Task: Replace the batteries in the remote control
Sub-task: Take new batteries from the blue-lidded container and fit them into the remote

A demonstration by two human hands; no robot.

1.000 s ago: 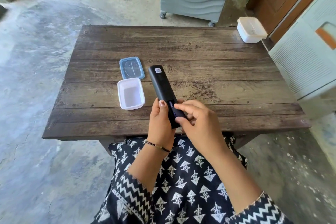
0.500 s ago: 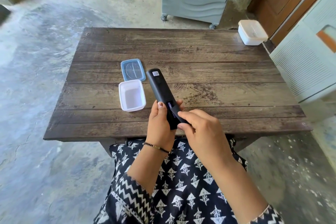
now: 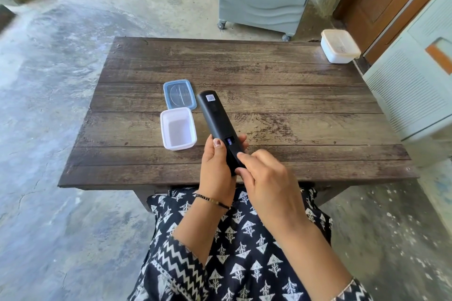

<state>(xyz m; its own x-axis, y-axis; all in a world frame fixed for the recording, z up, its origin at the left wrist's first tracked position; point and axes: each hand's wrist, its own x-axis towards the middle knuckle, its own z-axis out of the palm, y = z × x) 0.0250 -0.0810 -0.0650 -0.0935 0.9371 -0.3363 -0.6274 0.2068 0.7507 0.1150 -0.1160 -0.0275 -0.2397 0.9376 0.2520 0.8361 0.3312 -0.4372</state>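
Remote control [image 3: 217, 124]: it is being held back-up above the near half of the tabletop [image 3: 281, 76], sloping away from the person, with a small label at its far end.
Left hand [image 3: 216, 168]: it is wrapping the near end of the remote from the left, thumb lying on the back, fingertips showing past the right edge.
Right hand [image 3: 266, 178]: its curled fingers are pressing on the near end of the remote's back, seemingly working the battery cover; a firm pinch cannot be confirmed.
Compartment: a small gap with something blue is showing just beyond the thumb, so the cover is probably sliding.
Handling: the remote is looking light, stiff and smooth, likely slippery; holding it by its long edges is the safer choice while a thumb is pushing the cover.
Nearby: an open white container [image 3: 178, 129] and a blue-rimmed lid [image 3: 179, 94] are sitting left of the remote; a closed tub [image 3: 340, 46] is standing at the far right corner.
Hidden: the button face, the cover's catch and any batteries are staying out of view; whether the open container is holding anything is hard to tell.
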